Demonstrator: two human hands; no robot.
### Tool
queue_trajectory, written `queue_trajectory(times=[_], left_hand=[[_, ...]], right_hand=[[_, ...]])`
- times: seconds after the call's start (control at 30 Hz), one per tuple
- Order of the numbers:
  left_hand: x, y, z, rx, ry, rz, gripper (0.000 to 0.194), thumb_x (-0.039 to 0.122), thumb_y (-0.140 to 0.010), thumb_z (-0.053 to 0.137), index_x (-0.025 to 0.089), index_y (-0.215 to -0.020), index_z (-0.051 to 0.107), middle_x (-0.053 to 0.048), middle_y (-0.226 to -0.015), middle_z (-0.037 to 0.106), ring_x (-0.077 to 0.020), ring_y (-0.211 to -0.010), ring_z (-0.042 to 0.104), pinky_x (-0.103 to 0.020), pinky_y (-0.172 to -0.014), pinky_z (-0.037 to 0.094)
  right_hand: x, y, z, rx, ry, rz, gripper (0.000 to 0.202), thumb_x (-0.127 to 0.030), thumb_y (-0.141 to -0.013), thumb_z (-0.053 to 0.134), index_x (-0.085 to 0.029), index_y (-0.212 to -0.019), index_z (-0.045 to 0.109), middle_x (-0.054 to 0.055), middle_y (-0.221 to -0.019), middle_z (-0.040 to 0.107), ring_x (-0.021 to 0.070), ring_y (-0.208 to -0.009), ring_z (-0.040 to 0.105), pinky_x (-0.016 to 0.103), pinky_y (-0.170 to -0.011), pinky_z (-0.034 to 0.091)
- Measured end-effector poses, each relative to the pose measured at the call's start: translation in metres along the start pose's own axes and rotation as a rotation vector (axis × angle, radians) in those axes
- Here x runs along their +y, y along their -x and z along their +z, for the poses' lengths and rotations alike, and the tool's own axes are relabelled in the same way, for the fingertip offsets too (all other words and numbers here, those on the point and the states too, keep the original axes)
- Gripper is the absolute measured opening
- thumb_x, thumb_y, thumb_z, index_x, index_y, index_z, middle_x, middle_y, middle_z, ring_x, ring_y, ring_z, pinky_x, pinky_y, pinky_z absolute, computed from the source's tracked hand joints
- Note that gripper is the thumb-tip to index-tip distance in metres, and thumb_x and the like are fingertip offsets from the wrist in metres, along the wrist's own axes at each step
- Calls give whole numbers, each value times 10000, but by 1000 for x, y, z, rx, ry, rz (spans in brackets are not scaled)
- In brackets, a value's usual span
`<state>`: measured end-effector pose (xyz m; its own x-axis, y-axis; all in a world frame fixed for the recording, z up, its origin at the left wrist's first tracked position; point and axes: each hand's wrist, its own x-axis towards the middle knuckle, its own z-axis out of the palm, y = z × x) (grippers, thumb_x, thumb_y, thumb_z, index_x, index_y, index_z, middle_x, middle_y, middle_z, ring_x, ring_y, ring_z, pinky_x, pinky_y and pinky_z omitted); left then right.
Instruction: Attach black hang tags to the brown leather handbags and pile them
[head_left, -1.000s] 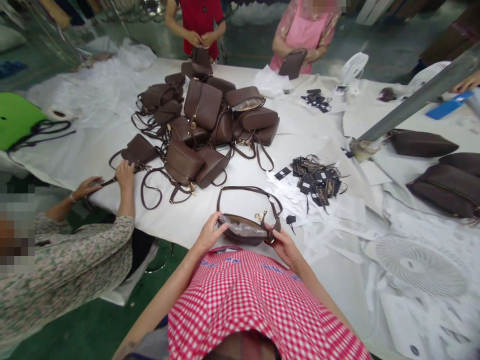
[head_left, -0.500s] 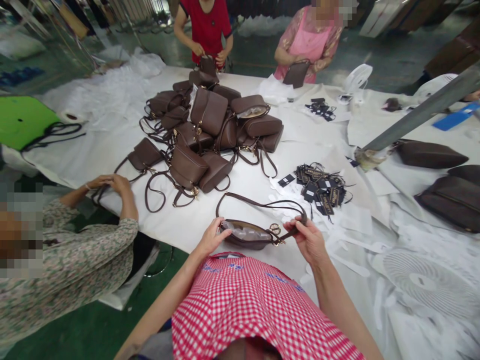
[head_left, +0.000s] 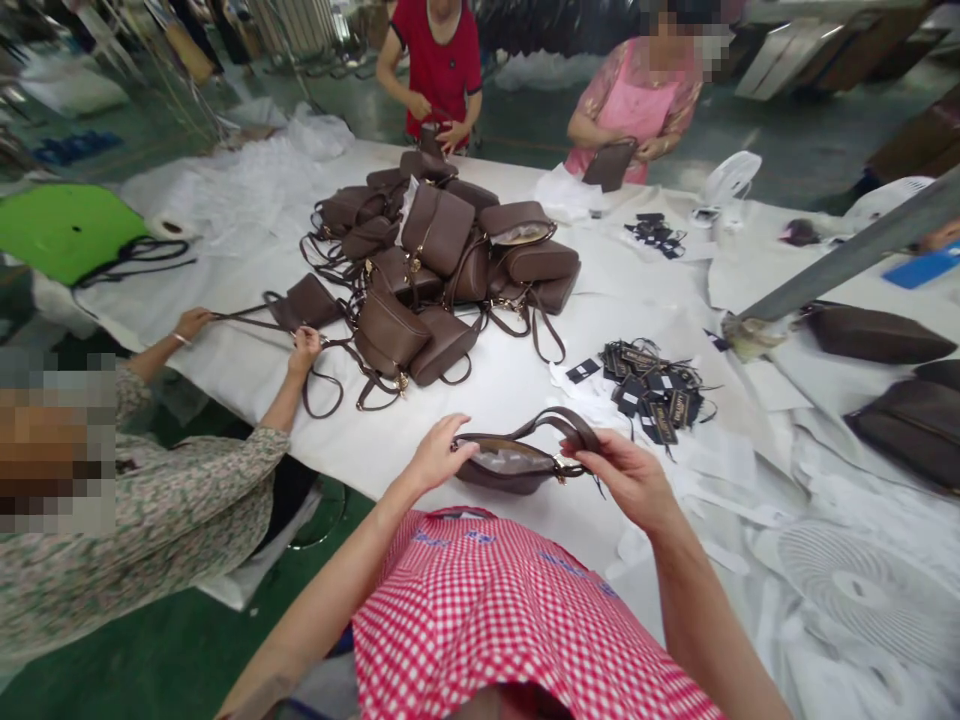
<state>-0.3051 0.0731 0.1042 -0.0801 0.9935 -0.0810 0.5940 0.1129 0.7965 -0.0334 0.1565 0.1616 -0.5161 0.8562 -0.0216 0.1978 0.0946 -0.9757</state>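
A small brown handbag (head_left: 504, 482) lies at the table edge right in front of me, its top open and clear plastic stuffing (head_left: 517, 460) showing inside. My left hand (head_left: 441, 455) is at the bag's left end, thumb on the rim and fingers behind it. Gathered in my right hand (head_left: 626, 472) is the bag's brown strap (head_left: 574, 425), looped above the bag's right end near a gold metal fitting (head_left: 564, 468). Beyond my right hand lies a heap of black hang tags (head_left: 652, 385) with gold print.
A pile of brown handbags (head_left: 439, 230) covers the table's middle. A person in a floral top (head_left: 172, 530) pulls a strap at the left; two people work across the table. A grey pole (head_left: 847, 250) slants at right, above a white fan (head_left: 855, 590) and paper scraps.
My right hand has gathered the strap into a tighter loop, drawing it off the table beyond the bag. The person at left has spread their hands apart along a strap. The view has shifted slightly.
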Motion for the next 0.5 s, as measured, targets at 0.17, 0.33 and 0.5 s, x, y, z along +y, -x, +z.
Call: queue_trajectory(times=[0.17,0.33,0.5], left_hand=[[58,-28,13,-105,-70,447,541,263,-752,655,184,-1274,536,-90,-1255,619,-227,-1167,561,-346,-1041,410],[44,-48,-21,-52,-407,315,151,116,-758,551,194,-803,672,-39,-795,703,-197,-795,644,-299,-737,458],[-18,-38,-101,202,-286,64,115,135,-741,562,175,-778,663,-25,-706,657,-161,-694,595,-261,-647,424]], right_hand=[[-16,-7,18,-121,287,-321,225,-175,-855,484,-233,-940,684,28,-897,703,173,-848,651,291,-779,523],[-2,-1,-5,326,598,-427,242,-129,-815,432,-213,-902,643,57,-947,674,207,-942,629,355,-895,475],[26,18,-34,553,858,-182,227,-234,-783,437,-181,-912,616,87,-874,660,237,-804,629,366,-773,491]])
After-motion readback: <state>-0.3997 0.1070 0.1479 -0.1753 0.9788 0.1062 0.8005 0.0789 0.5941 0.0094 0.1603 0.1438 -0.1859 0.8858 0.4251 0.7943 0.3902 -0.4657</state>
